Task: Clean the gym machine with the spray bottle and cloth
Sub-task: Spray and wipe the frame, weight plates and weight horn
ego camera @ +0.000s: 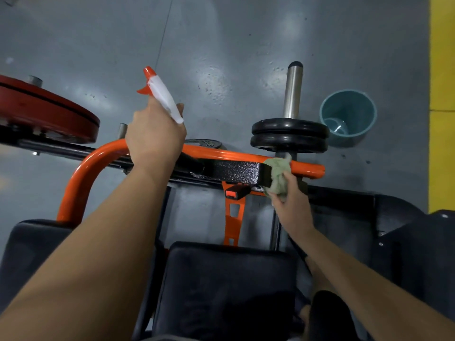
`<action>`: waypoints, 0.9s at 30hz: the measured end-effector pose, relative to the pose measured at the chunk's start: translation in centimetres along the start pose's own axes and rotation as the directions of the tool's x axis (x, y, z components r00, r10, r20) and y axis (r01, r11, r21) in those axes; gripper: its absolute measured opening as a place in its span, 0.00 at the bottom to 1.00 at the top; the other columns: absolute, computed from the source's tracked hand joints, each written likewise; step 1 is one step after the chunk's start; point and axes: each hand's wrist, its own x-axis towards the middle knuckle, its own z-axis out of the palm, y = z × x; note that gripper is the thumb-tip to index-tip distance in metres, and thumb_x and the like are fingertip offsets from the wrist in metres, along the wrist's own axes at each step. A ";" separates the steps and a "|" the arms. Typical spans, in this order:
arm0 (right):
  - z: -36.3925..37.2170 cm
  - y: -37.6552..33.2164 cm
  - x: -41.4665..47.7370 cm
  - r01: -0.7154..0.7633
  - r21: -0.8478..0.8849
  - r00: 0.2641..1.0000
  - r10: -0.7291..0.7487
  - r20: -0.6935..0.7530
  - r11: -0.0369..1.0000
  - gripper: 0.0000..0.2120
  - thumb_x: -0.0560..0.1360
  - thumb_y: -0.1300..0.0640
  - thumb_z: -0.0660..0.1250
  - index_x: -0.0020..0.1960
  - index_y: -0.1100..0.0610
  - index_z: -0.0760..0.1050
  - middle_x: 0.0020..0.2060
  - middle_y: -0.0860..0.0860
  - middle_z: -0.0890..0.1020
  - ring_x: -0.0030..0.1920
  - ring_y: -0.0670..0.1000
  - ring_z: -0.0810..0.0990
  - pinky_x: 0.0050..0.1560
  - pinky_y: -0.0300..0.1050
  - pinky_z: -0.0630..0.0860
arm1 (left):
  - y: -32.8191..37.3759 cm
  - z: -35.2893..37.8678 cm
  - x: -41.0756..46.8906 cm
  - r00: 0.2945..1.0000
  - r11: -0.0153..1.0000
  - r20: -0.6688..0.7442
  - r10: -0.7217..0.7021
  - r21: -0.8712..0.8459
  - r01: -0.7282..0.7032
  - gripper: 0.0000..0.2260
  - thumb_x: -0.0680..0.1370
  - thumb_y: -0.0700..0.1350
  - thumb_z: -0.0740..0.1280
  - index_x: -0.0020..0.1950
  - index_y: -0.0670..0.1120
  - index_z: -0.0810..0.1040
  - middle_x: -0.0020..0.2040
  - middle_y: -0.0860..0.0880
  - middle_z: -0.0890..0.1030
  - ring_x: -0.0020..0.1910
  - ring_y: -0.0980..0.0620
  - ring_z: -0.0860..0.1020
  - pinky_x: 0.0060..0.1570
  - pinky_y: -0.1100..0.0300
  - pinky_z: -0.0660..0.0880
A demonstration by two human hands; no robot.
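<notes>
White-orange spray bottle [162, 97]; crumpled green cloth [277, 177] on bar [307, 169].

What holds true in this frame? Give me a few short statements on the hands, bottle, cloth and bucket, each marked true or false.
1. The left hand holds the spray bottle. True.
2. The right hand presses the cloth onto a black seat pad. False: the cloth is against the orange bar, near the end by the black weight plates.
3. The teal bucket stands upright on the floor beside the black weight plates. True.
4. The bottle's nozzle is blue. False: it is orange.
</notes>
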 end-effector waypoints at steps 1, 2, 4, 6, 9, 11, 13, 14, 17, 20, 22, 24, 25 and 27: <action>0.2 -1.2 -0.1 0.065 0.005 0.998 -0.065 -0.021 0.998 0.27 0.77 0.64 0.72 0.74 0.59 0.69 0.60 0.58 0.83 0.56 0.57 0.83 0.53 0.38 0.73 | 0.0 0.0 0.0 1.000 1.000 0.001 0.002 -0.012 -0.002 0.22 0.81 0.63 0.60 0.59 0.45 0.73 0.46 0.41 0.85 0.48 0.37 0.84 0.50 0.42 0.81; 0.5 -2.0 -0.2 0.141 0.017 0.989 -0.140 -0.037 0.990 0.28 0.76 0.65 0.72 0.74 0.58 0.70 0.62 0.58 0.82 0.59 0.56 0.82 0.57 0.39 0.75 | -0.1 0.1 0.0 1.000 1.000 0.003 0.004 -0.017 -0.004 0.22 0.81 0.64 0.59 0.59 0.46 0.73 0.45 0.42 0.85 0.47 0.37 0.84 0.49 0.42 0.81; 1.0 -2.7 -0.1 0.357 -0.042 0.929 -0.359 -0.085 0.933 0.26 0.76 0.67 0.70 0.73 0.59 0.73 0.68 0.58 0.78 0.67 0.55 0.78 0.66 0.45 0.75 | -0.1 0.2 0.0 1.000 1.000 0.002 0.010 -0.002 -0.010 0.22 0.81 0.64 0.60 0.59 0.45 0.74 0.45 0.43 0.85 0.47 0.38 0.84 0.48 0.43 0.81; 1.3 -2.7 0.3 0.542 -0.129 0.828 -0.554 -0.086 0.831 0.24 0.77 0.67 0.67 0.72 0.62 0.74 0.73 0.60 0.72 0.74 0.58 0.72 0.73 0.49 0.70 | -0.2 0.3 0.0 1.000 1.000 -0.007 0.017 0.023 -0.017 0.23 0.81 0.63 0.60 0.60 0.44 0.74 0.46 0.42 0.85 0.48 0.36 0.83 0.46 0.47 0.78; 2.0 -3.3 1.1 0.564 -0.198 0.809 -0.585 -0.062 0.802 0.26 0.76 0.69 0.68 0.74 0.63 0.71 0.73 0.62 0.72 0.75 0.60 0.70 0.73 0.53 0.70 | -0.1 0.3 0.2 1.000 0.999 -0.011 0.017 0.031 -0.017 0.22 0.82 0.62 0.60 0.59 0.44 0.74 0.46 0.41 0.85 0.49 0.37 0.82 0.41 0.50 0.73; 2.6 -3.8 2.0 0.513 -0.286 0.838 -0.545 -0.037 0.809 0.32 0.74 0.69 0.72 0.76 0.63 0.68 0.66 0.62 0.77 0.67 0.60 0.76 0.65 0.52 0.78 | 0.0 0.2 0.2 1.000 1.000 -0.012 0.014 0.019 -0.014 0.22 0.82 0.63 0.60 0.58 0.44 0.74 0.44 0.42 0.85 0.47 0.39 0.83 0.40 0.50 0.75; 2.8 -4.6 2.9 0.424 -0.319 0.893 -0.450 -0.010 0.847 0.37 0.70 0.69 0.75 0.76 0.62 0.67 0.57 0.59 0.77 0.58 0.58 0.78 0.55 0.49 0.81 | -0.1 0.1 0.2 1.000 1.000 -0.006 0.015 -0.002 -0.015 0.21 0.82 0.62 0.60 0.56 0.44 0.74 0.43 0.43 0.85 0.46 0.40 0.84 0.42 0.48 0.78; 2.9 -4.9 3.3 0.381 -0.313 0.915 -0.403 -0.006 0.870 0.35 0.68 0.69 0.75 0.74 0.62 0.69 0.55 0.58 0.77 0.55 0.58 0.78 0.54 0.49 0.80 | -0.1 0.0 0.2 1.000 1.000 -0.002 0.011 -0.011 -0.011 0.21 0.82 0.62 0.60 0.56 0.44 0.74 0.43 0.43 0.85 0.45 0.40 0.84 0.43 0.47 0.80; 2.7 -4.8 4.3 0.342 -0.233 0.935 -0.354 -0.011 0.910 0.22 0.68 0.66 0.73 0.62 0.61 0.76 0.50 0.56 0.78 0.51 0.58 0.79 0.51 0.50 0.79 | 0.0 0.1 0.2 1.000 0.999 0.001 0.010 -0.033 -0.010 0.20 0.82 0.62 0.60 0.55 0.45 0.74 0.43 0.43 0.84 0.44 0.39 0.84 0.46 0.43 0.82; 2.4 -4.4 4.5 0.359 -0.047 0.932 -0.361 -0.030 0.932 0.17 0.69 0.63 0.76 0.55 0.56 0.74 0.47 0.51 0.77 0.50 0.53 0.78 0.51 0.46 0.76 | -0.3 0.2 0.2 1.000 1.000 0.000 0.001 -0.026 -0.001 0.21 0.81 0.63 0.60 0.56 0.45 0.74 0.44 0.43 0.84 0.44 0.40 0.84 0.46 0.44 0.82; 1.9 -2.9 4.8 0.334 0.002 0.942 -0.334 0.008 0.942 0.23 0.67 0.62 0.79 0.57 0.49 0.73 0.49 0.50 0.77 0.50 0.49 0.76 0.53 0.43 0.73 | -0.2 0.2 0.2 1.000 1.000 0.003 0.001 -0.019 -0.001 0.21 0.82 0.63 0.61 0.57 0.44 0.74 0.45 0.43 0.84 0.44 0.40 0.84 0.45 0.44 0.82; 1.5 0.0 5.3 0.302 -0.229 0.953 -0.285 0.104 0.925 0.25 0.66 0.55 0.81 0.60 0.51 0.75 0.49 0.52 0.79 0.50 0.51 0.76 0.54 0.46 0.71 | -0.1 0.1 0.2 1.000 1.000 -0.002 0.007 0.013 -0.007 0.21 0.82 0.62 0.61 0.58 0.44 0.75 0.46 0.42 0.83 0.45 0.40 0.83 0.45 0.47 0.81; 1.4 1.8 5.5 0.258 -0.370 0.966 -0.232 0.112 0.892 0.27 0.65 0.49 0.81 0.60 0.56 0.76 0.48 0.54 0.78 0.49 0.55 0.78 0.53 0.50 0.72 | -0.1 0.1 0.2 1.000 0.999 -0.008 0.019 0.035 -0.019 0.21 0.82 0.61 0.61 0.58 0.43 0.75 0.46 0.41 0.83 0.46 0.39 0.82 0.44 0.49 0.78; 1.2 5.3 5.6 0.138 -0.498 0.990 -0.125 0.060 0.856 0.33 0.63 0.41 0.80 0.56 0.64 0.75 0.47 0.59 0.76 0.49 0.63 0.77 0.51 0.57 0.73 | -0.3 0.1 0.2 1.000 0.998 -0.011 0.028 0.048 -0.028 0.20 0.83 0.60 0.61 0.59 0.43 0.75 0.47 0.40 0.82 0.47 0.38 0.81 0.43 0.50 0.75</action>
